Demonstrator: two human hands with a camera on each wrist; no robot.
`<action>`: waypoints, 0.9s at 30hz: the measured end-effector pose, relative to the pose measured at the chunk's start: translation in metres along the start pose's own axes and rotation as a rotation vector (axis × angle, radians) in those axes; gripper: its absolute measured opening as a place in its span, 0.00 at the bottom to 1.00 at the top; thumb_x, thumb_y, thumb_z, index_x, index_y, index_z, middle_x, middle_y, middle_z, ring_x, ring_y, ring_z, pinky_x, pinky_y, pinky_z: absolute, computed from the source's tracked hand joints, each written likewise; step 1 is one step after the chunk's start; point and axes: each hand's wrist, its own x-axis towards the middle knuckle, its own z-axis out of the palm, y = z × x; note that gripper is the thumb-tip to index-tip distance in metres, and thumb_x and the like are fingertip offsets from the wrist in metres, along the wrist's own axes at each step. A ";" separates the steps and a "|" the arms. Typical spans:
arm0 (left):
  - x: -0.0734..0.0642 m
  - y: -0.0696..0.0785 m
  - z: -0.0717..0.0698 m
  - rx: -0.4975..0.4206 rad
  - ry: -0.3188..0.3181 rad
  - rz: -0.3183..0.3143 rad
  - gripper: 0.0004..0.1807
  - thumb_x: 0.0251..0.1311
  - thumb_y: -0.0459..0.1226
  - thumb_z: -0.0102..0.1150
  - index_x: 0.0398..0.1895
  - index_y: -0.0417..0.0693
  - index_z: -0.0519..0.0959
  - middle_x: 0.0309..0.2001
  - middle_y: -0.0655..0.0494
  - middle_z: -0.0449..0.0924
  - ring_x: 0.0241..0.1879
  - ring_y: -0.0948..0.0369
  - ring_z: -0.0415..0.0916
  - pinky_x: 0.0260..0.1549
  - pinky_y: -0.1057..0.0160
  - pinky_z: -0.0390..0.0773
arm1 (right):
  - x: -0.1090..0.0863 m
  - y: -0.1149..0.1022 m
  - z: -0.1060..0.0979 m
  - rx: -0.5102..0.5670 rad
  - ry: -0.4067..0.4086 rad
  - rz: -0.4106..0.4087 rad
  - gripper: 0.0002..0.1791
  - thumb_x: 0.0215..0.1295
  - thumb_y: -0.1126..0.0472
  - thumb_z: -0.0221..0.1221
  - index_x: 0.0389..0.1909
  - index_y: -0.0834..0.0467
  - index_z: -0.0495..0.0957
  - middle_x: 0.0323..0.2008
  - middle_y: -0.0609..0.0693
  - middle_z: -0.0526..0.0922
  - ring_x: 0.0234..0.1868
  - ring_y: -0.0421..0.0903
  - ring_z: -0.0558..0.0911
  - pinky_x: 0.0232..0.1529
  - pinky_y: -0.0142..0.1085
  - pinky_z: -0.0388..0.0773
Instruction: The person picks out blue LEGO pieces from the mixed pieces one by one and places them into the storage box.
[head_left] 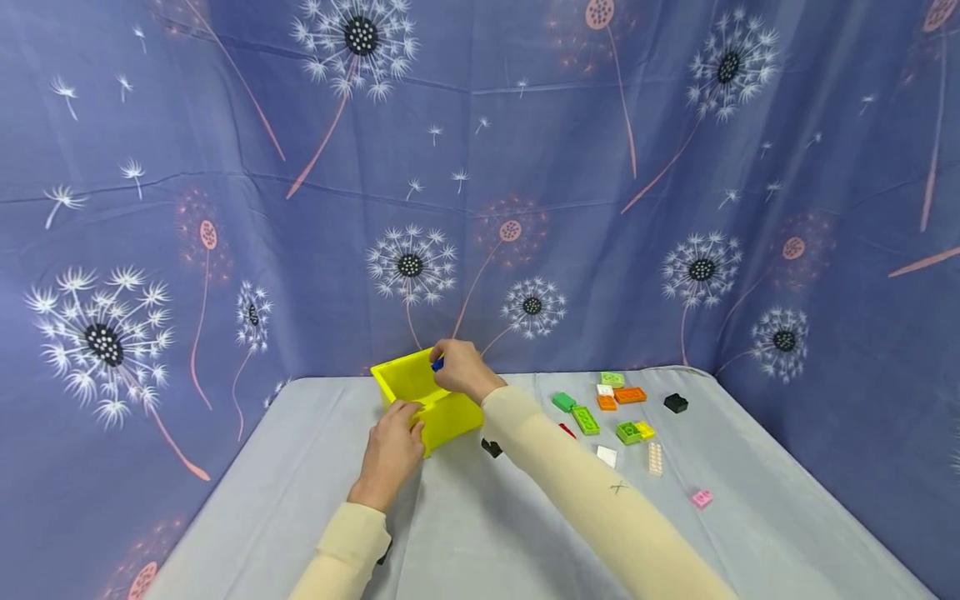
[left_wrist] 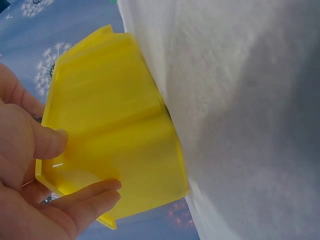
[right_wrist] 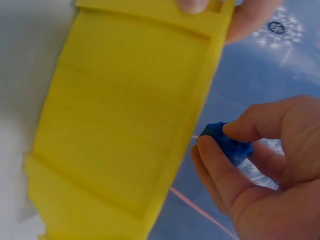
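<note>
A yellow plastic bin (head_left: pixel 450 419) stands at the back of the table. My left hand (head_left: pixel 393 450) grips its near left corner; in the left wrist view the thumb lies on the bin's outer wall (left_wrist: pixel 110 110) with fingers around the rim. Over the bin's right side, my right hand (head_left: pixel 467 367) pinches a blue toy brick (right_wrist: pixel 227 142) between thumb and fingers. That brick is above the rim in the head view, mostly covered by the fingers. The inside floor of the bin is hidden by its front wall.
Right of the bin lie several loose bricks: green (head_left: pixel 586 420), orange (head_left: pixel 631 395), white (head_left: pixel 607 456), pink (head_left: pixel 702 498) and black (head_left: pixel 676 403). Another black brick (head_left: pixel 491 447) sits near the bin's front right, beside my right sleeve. A patterned curtain (head_left: pixel 465 167) hangs behind the table.
</note>
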 end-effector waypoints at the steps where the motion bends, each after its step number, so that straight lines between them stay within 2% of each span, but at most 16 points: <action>1: 0.000 0.001 0.000 -0.001 -0.001 -0.001 0.13 0.65 0.30 0.67 0.53 0.41 0.84 0.47 0.51 0.82 0.46 0.49 0.84 0.48 0.47 0.83 | 0.001 0.000 0.001 -0.009 -0.004 0.003 0.21 0.62 0.70 0.64 0.58 0.59 0.82 0.57 0.56 0.83 0.36 0.47 0.80 0.32 0.32 0.80; 9: 0.001 0.003 -0.001 -0.011 0.027 0.024 0.13 0.64 0.29 0.67 0.51 0.40 0.85 0.46 0.49 0.83 0.44 0.47 0.84 0.46 0.46 0.83 | 0.008 0.003 0.006 -0.073 0.000 -0.014 0.19 0.60 0.70 0.64 0.54 0.60 0.84 0.52 0.54 0.85 0.36 0.47 0.80 0.32 0.32 0.79; 14: -0.001 0.002 -0.002 -0.007 0.020 0.019 0.13 0.64 0.29 0.67 0.51 0.40 0.85 0.45 0.50 0.82 0.44 0.47 0.84 0.46 0.45 0.83 | 0.011 0.002 0.013 -0.116 -0.015 -0.007 0.18 0.60 0.69 0.64 0.52 0.59 0.85 0.50 0.53 0.86 0.38 0.47 0.81 0.33 0.31 0.78; 21: -0.002 0.002 -0.002 -0.012 0.013 0.015 0.13 0.64 0.29 0.67 0.52 0.40 0.85 0.46 0.50 0.83 0.45 0.48 0.84 0.47 0.46 0.83 | 0.010 0.002 0.016 -0.155 -0.038 -0.021 0.18 0.58 0.69 0.65 0.51 0.60 0.86 0.49 0.52 0.87 0.48 0.49 0.82 0.43 0.36 0.82; 27: -0.001 0.002 -0.002 -0.013 0.008 0.013 0.14 0.63 0.29 0.67 0.52 0.40 0.85 0.46 0.50 0.82 0.44 0.49 0.84 0.46 0.47 0.84 | 0.010 0.001 0.016 -0.189 -0.040 -0.038 0.15 0.60 0.68 0.65 0.49 0.59 0.86 0.47 0.51 0.87 0.44 0.48 0.82 0.43 0.35 0.82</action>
